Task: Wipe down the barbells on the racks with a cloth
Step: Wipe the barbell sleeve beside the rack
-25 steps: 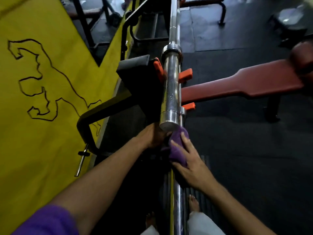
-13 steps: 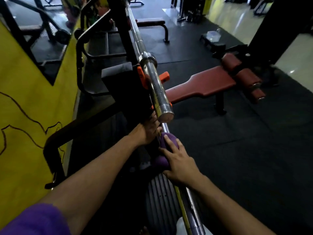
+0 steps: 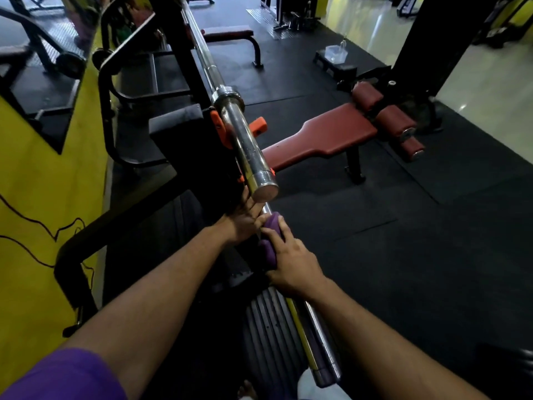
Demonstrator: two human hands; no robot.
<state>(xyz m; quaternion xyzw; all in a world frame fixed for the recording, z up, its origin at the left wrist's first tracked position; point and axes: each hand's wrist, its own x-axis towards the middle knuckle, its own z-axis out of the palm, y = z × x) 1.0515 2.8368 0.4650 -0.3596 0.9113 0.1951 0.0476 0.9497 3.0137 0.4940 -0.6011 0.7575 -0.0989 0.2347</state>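
Dark rubber flooring [image 3: 375,255] spreads under a red bench [image 3: 326,137] — nearer, the right hand [image 3: 291,264] wraps a purple cloth [image 3: 269,243] around the lower barbell [image 3: 320,339], while the left hand [image 3: 242,223] grips that bar just below the upper barbell [image 3: 245,145] on its rack [image 3: 199,145].

You are standing in a gym: a long chrome steel barbell [image 3: 242,145] is resting on a black rack beyond your hands, a maroon padded bench [image 3: 326,137] sitting right of them.
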